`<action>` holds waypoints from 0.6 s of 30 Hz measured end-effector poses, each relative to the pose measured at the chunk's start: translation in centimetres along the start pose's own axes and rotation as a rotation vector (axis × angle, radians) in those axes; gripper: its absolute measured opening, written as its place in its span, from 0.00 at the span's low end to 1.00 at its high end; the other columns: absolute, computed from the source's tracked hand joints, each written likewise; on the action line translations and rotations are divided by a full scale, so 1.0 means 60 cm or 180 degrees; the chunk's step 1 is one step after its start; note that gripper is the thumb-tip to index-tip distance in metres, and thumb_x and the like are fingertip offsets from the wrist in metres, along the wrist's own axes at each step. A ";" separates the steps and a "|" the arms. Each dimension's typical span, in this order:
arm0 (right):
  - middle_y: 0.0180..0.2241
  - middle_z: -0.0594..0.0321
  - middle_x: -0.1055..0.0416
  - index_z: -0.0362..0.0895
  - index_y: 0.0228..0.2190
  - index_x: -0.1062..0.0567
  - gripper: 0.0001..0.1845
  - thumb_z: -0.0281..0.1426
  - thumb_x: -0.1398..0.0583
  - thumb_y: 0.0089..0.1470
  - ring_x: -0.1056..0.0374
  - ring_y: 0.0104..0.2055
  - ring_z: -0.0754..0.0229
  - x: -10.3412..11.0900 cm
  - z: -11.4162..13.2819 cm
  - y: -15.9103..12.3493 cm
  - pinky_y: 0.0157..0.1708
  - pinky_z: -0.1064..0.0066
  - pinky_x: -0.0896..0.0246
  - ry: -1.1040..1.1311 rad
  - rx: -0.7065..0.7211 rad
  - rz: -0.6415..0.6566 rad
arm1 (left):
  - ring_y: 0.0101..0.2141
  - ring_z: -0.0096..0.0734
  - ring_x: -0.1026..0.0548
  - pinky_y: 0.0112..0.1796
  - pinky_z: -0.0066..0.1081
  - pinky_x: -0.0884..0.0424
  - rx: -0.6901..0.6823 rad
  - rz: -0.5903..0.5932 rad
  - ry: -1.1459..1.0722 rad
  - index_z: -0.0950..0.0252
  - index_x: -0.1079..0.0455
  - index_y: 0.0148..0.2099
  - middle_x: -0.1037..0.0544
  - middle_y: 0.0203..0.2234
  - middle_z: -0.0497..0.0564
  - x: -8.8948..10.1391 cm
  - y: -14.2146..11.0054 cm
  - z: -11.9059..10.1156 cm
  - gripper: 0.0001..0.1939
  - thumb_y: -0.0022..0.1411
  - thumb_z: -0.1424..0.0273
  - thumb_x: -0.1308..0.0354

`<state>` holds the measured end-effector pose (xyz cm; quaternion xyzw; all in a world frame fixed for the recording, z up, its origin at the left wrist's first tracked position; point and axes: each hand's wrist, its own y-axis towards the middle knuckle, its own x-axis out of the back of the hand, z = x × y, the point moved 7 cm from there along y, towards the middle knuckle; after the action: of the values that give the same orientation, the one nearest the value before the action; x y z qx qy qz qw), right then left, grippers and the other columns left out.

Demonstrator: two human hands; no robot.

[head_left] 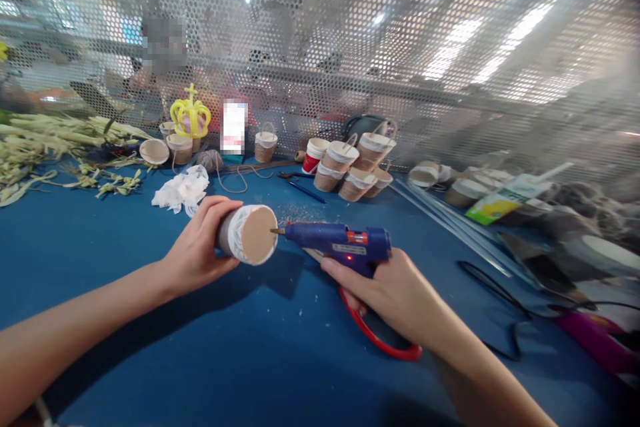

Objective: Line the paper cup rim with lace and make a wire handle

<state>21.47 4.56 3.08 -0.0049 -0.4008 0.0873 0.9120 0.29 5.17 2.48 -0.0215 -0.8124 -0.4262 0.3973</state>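
Observation:
My left hand (200, 244) is wrapped round a small paper cup (259, 234) with a white lace band, tipped on its side so that a flat tan end faces right. A blue hot glue gun (325, 240) is gripped in my right hand (395, 290), its red light lit. The metal nozzle meets or nearly meets the edge of the tan end; I cannot tell whether they touch. Below my right hand lie scissors with a red handle (385, 344), partly hidden by the hand and the gun.
Several twine-handled cups (357, 184) stand behind the gun, near pliers (290, 177) and a blue pen (307, 192). White crumpled lace (183, 188) lies left. Clear glue sticks (450, 224) and a black cable (493, 287) are right. A perforated metal screen (300, 67) borders the back.

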 end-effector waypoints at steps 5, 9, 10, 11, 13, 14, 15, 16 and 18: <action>0.10 0.66 0.35 0.44 0.11 0.36 0.21 0.45 0.43 0.44 0.39 0.14 0.66 -0.010 -0.007 -0.008 0.19 0.74 0.41 -0.0012 -0.0210 0.0167 | 0.47 0.43 0.36 0.46 0.44 0.36 -0.0049 -0.0239 0.0097 0.64 0.50 0.53 0.38 0.44 0.59 0.006 0.000 0.000 0.32 0.46 0.76 0.40; 0.10 0.65 0.34 0.44 0.11 0.36 0.22 0.46 0.43 0.44 0.39 0.14 0.65 -0.016 -0.009 -0.009 0.20 0.73 0.40 -0.0018 -0.0282 0.0211 | 0.47 0.43 0.36 0.46 0.42 0.34 0.0077 -0.0294 0.0272 0.64 0.50 0.54 0.39 0.45 0.58 0.009 0.000 0.003 0.35 0.45 0.77 0.40; 0.10 0.65 0.34 0.44 0.11 0.36 0.22 0.45 0.43 0.44 0.38 0.14 0.65 -0.016 -0.009 -0.009 0.20 0.73 0.40 -0.0011 -0.0289 0.0167 | 0.47 0.43 0.36 0.45 0.42 0.34 0.0110 -0.0291 0.0319 0.64 0.50 0.54 0.39 0.45 0.58 0.009 0.000 0.003 0.35 0.44 0.78 0.40; 0.10 0.65 0.34 0.44 0.11 0.36 0.22 0.45 0.43 0.44 0.38 0.14 0.65 -0.016 -0.008 -0.009 0.20 0.73 0.40 -0.0004 -0.0292 0.0143 | 0.46 0.43 0.35 0.45 0.42 0.34 0.0133 -0.0292 0.0360 0.64 0.50 0.54 0.39 0.45 0.58 0.009 0.000 0.004 0.35 0.44 0.77 0.39; 0.10 0.65 0.35 0.44 0.10 0.37 0.22 0.44 0.43 0.45 0.39 0.14 0.66 -0.021 -0.006 -0.009 0.18 0.74 0.41 0.0054 -0.0261 0.0234 | 0.45 0.43 0.35 0.44 0.42 0.33 0.0161 -0.0285 0.0402 0.64 0.48 0.53 0.39 0.44 0.57 0.009 0.000 0.005 0.34 0.43 0.76 0.39; 0.10 0.66 0.36 0.44 0.10 0.37 0.22 0.44 0.43 0.45 0.40 0.13 0.66 -0.027 -0.004 -0.010 0.18 0.75 0.41 0.0104 -0.0237 0.0346 | 0.45 0.42 0.35 0.44 0.42 0.33 0.0170 -0.0273 0.0398 0.64 0.48 0.52 0.39 0.43 0.57 0.007 -0.001 0.005 0.34 0.43 0.76 0.38; 0.09 0.66 0.36 0.44 0.09 0.37 0.23 0.44 0.43 0.45 0.40 0.13 0.67 -0.031 -0.002 -0.011 0.17 0.75 0.42 0.0150 -0.0210 0.0442 | 0.44 0.42 0.34 0.43 0.42 0.33 0.0180 -0.0259 0.0375 0.64 0.47 0.51 0.39 0.43 0.57 0.005 -0.001 0.006 0.33 0.43 0.75 0.38; 0.09 0.66 0.37 0.44 0.09 0.37 0.23 0.44 0.43 0.45 0.41 0.13 0.67 -0.034 0.000 -0.011 0.17 0.75 0.42 0.0173 -0.0192 0.0486 | 0.44 0.42 0.34 0.43 0.42 0.33 0.0195 -0.0240 0.0341 0.64 0.47 0.51 0.39 0.42 0.56 0.002 -0.002 0.007 0.33 0.43 0.75 0.38; 0.09 0.67 0.37 0.44 0.09 0.37 0.23 0.44 0.43 0.45 0.41 0.13 0.67 -0.033 0.002 -0.011 0.18 0.76 0.41 0.0148 -0.0213 0.0416 | 0.44 0.42 0.35 0.43 0.43 0.33 0.0233 -0.0198 0.0261 0.64 0.47 0.50 0.39 0.42 0.56 -0.005 -0.004 0.009 0.31 0.44 0.73 0.38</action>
<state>20.19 3.59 1.76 -0.0636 -0.3810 0.1330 0.9127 0.05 5.51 1.97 0.0358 -0.8107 -0.4089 0.4174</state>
